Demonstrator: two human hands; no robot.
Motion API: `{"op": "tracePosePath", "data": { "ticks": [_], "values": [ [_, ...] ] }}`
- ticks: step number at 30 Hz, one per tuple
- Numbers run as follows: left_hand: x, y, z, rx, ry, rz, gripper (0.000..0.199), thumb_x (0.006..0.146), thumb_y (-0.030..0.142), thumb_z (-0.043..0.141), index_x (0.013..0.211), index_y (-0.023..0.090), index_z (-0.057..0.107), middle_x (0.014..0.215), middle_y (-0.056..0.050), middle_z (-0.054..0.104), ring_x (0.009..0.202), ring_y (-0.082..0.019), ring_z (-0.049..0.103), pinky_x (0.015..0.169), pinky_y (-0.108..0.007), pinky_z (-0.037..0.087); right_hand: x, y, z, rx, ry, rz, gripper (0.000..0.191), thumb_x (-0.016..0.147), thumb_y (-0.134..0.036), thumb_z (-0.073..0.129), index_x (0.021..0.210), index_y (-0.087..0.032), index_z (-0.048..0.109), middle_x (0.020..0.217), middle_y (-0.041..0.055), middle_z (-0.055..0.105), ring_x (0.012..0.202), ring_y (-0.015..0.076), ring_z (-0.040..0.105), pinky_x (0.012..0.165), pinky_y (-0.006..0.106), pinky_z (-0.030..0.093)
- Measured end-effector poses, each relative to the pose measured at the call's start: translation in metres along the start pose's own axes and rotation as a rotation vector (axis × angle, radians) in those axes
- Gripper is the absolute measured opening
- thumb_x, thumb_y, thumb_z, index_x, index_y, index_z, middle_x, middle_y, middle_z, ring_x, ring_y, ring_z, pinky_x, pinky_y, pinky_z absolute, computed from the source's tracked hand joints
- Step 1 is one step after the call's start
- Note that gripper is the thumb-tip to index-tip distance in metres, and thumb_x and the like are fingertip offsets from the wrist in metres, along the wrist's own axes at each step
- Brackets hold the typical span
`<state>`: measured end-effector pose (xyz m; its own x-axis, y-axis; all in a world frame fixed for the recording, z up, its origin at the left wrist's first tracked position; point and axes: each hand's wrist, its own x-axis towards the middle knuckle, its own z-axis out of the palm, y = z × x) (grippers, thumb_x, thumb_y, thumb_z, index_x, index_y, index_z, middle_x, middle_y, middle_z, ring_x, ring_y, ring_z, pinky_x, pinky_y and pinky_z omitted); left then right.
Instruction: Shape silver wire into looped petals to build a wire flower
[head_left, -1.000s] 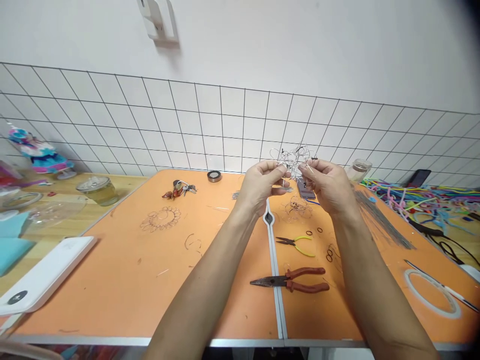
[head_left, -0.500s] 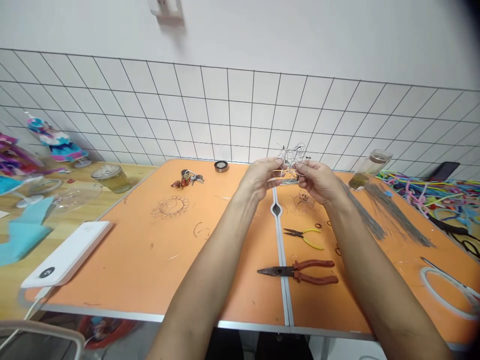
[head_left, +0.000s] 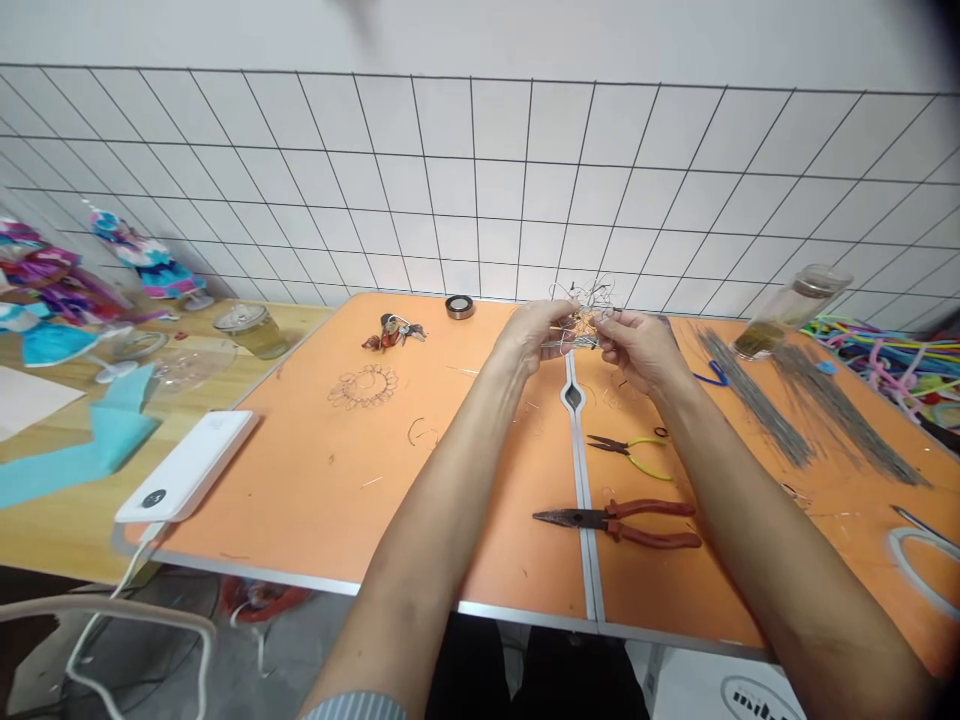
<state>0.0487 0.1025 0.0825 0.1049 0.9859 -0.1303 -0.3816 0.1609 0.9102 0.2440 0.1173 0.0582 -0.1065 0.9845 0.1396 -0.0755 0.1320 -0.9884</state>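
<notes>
Both your hands are raised in front of you at 12 o'clock, and neither is open: each is curled into a pinch. Your left hand (head_left: 525,335) grips the left side of a tangled wire form (head_left: 583,320), with silver loops standing above it and orange-brown wire at its centre. Your right hand (head_left: 637,350) pinches the same form from the other side, its fingertips (head_left: 604,324) pressed on the strands. The form sits between your hands, which are just apart, and it is held above the orange table (head_left: 480,520), not resting on it.

Below your right hand, at 1 o'clock, lie small yellow-handled pliers (head_left: 628,453), and nearer you are needle-nose pliers with red grips (head_left: 615,522). Two loose bundles of thin metal rods (head_left: 840,410) fan out at 2 o'clock, with a tilted glass jar (head_left: 791,312) beyond them. A flat wire flower (head_left: 364,386) lies at 11 o'clock, out past your left forearm, and a white power bank (head_left: 186,465) sits at the table's edge at 10 o'clock. A black-rimmed ring (head_left: 460,306) sits at the far edge, near the wire grid (head_left: 480,180) on the wall.
</notes>
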Motion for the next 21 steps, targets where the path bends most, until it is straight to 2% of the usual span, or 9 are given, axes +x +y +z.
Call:
{"op": "tracePosePath", "data": {
  "ticks": [3, 7, 16, 21],
  "values": [
    [0.002, 0.001, -0.007, 0.061, -0.011, 0.001, 0.019, 0.078, 0.027, 0.087, 0.090, 0.018, 0.075, 0.085, -0.005, 0.072, 0.073, -0.016, 0.068, 0.072, -0.031, 0.062, 0.003, 0.006, -0.001, -0.010, -0.003, 0.012, 0.062, 0.057, -0.058, 0.116, 0.071, -0.020, 0.069, 0.068, -0.0011, 0.061, 0.058, 0.0069, 0.048, 0.048, 0.018, 0.042],
    [0.005, 0.001, -0.012, 0.100, -0.045, -0.001, 0.014, 0.074, 0.024, 0.079, 0.085, 0.018, 0.071, 0.089, -0.010, 0.077, 0.078, -0.020, 0.072, 0.080, -0.039, 0.067, 0.007, 0.011, -0.003, -0.015, 0.008, 0.023, 0.061, 0.057, -0.056, 0.116, 0.072, -0.020, 0.069, 0.067, -0.0009, 0.061, 0.057, 0.0067, 0.049, 0.047, 0.018, 0.040],
    [-0.001, 0.008, -0.013, 0.115, -0.106, -0.006, 0.016, 0.074, 0.027, 0.080, 0.083, 0.016, 0.074, 0.098, -0.017, 0.082, 0.086, -0.024, 0.077, 0.087, -0.042, 0.067, 0.003, 0.000, -0.005, -0.050, 0.044, -0.034, 0.057, 0.063, -0.056, 0.115, 0.072, -0.021, 0.070, 0.067, -0.0008, 0.060, 0.058, 0.0084, 0.049, 0.048, 0.021, 0.039],
    [-0.012, 0.018, -0.009, 0.167, -0.104, 0.029, 0.017, 0.080, 0.029, 0.082, 0.085, 0.016, 0.074, 0.100, -0.016, 0.083, 0.086, -0.023, 0.077, 0.088, -0.041, 0.066, -0.003, -0.015, -0.006, -0.107, 0.073, -0.089, 0.052, 0.066, -0.055, 0.113, 0.073, -0.021, 0.073, 0.069, 0.0006, 0.061, 0.059, 0.0098, 0.049, 0.049, 0.024, 0.039]
  ]
}}
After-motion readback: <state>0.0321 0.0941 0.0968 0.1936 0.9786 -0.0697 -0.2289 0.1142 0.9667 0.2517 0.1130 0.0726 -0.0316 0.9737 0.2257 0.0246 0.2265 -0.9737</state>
